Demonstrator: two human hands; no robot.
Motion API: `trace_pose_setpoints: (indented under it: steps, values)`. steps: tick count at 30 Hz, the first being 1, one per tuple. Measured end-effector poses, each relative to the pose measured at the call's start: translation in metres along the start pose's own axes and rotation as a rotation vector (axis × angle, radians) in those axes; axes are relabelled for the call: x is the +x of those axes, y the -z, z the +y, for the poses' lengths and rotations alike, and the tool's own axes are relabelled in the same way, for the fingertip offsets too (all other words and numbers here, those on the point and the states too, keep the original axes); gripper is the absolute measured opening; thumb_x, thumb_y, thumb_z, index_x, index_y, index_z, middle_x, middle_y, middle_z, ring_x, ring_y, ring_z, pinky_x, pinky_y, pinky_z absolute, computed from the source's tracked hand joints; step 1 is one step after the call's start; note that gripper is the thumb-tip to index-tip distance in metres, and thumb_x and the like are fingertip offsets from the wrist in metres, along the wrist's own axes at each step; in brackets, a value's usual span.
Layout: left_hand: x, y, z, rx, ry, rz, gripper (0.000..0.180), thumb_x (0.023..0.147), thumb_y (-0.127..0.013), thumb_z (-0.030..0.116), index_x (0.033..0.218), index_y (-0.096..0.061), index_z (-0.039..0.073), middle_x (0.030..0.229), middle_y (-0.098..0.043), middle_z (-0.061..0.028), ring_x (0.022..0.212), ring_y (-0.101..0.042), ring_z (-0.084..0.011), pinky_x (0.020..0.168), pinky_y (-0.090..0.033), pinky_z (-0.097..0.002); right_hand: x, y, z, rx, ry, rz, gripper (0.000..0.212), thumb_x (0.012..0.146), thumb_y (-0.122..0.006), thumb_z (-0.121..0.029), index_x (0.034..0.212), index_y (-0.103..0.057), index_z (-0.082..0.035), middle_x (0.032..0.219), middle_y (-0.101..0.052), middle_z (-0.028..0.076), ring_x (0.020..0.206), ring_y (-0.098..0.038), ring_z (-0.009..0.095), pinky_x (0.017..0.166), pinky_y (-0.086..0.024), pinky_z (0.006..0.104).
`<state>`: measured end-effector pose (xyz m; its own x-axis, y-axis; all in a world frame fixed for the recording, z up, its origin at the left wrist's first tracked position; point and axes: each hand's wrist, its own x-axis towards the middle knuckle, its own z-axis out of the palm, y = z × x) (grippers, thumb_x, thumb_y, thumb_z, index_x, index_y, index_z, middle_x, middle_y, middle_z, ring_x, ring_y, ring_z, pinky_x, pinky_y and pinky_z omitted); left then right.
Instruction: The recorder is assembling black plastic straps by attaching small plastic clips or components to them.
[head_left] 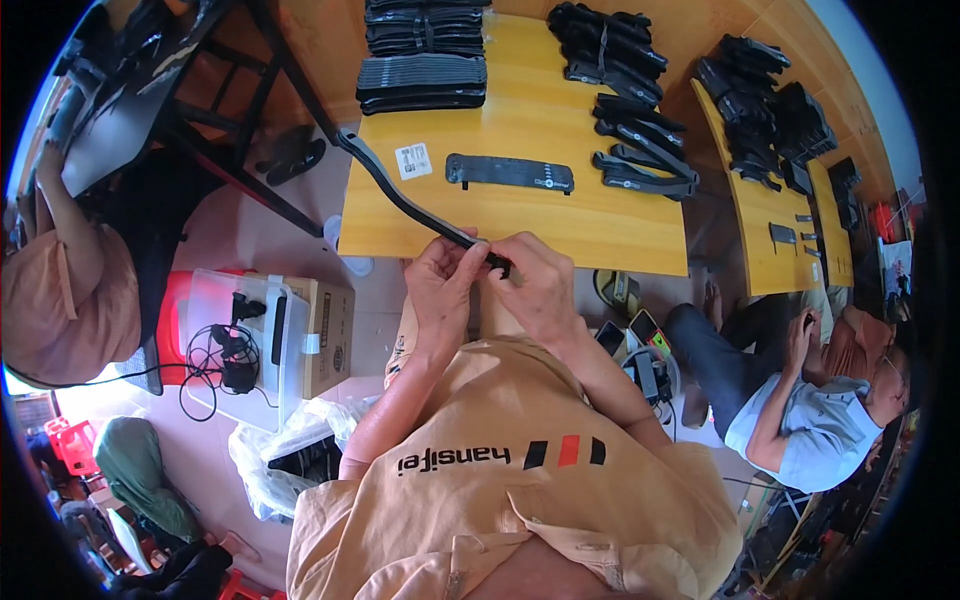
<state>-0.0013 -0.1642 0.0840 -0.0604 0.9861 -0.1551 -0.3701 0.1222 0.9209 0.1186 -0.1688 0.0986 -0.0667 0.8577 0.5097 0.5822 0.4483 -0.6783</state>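
A long, curved black-and-grey strap (400,202) is held at its near end in both my hands, just off the front edge of the yellow table (620,240). My left hand (447,283) grips it with thumb and fingers. Close beside it, my right hand (537,283) pinches the strap's dark tip, which the fingers partly cover. The strap's far end reaches to the table's left edge. On the table beyond my hands lies a flat, dark strap (508,172) with small light marks. A white printed label (412,161) is left of it.
Stacked straps (422,80) stand at the table's back left; bundled black straps (607,50) and loose ones (645,150) lie at right. A clear plastic bin (285,350) with cables and a cardboard box (328,335) stand at left. Co-workers sit on both sides, one in a light-blue shirt (800,425).
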Motion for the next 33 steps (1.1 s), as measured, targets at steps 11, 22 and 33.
trace_pose_setpoints:
  steps: [11, 22, 33]
  values:
    - [0.003, 0.001, -0.014, -0.032, -0.024, -0.051, 0.026, 0.082, -0.062, -0.001, 0.107, -0.055, -0.007, 0.088, -0.063, -0.0071, 0.079, -0.060, -0.0099, 0.074, -0.048, -0.0200, -0.001, -0.003, 0.002, 0.013, -0.081, -0.014, 0.021, 0.066, -0.063, 0.004, 0.087, -0.062, 0.002, 0.077, -0.060, 0.013, 0.064, -0.061, 0.027, 0.056, -0.049, 0.0317]
    - [0.005, 0.000, -0.013, 0.119, -0.105, -0.031, 0.025, 0.083, -0.060, 0.000, 0.106, -0.055, -0.007, 0.088, -0.063, -0.0057, 0.081, -0.058, -0.0085, 0.075, -0.046, -0.0198, 0.003, -0.008, 0.006, 0.116, -0.197, 0.024, 0.019, 0.066, -0.061, 0.007, 0.084, -0.064, 0.003, 0.074, -0.061, 0.012, 0.064, -0.062, 0.020, 0.058, -0.051, 0.0266]
    - [0.011, 0.007, -0.006, -0.006, -0.022, -0.016, 0.021, 0.084, -0.060, 0.003, 0.104, -0.056, -0.003, 0.085, -0.061, -0.0039, 0.077, -0.057, -0.0087, 0.070, -0.047, -0.0208, 0.003, -0.008, 0.025, 0.676, -0.441, -0.055, 0.020, 0.073, -0.059, 0.009, 0.092, -0.063, 0.005, 0.088, -0.060, 0.010, 0.082, -0.063, 0.014, 0.070, -0.051, 0.0238]
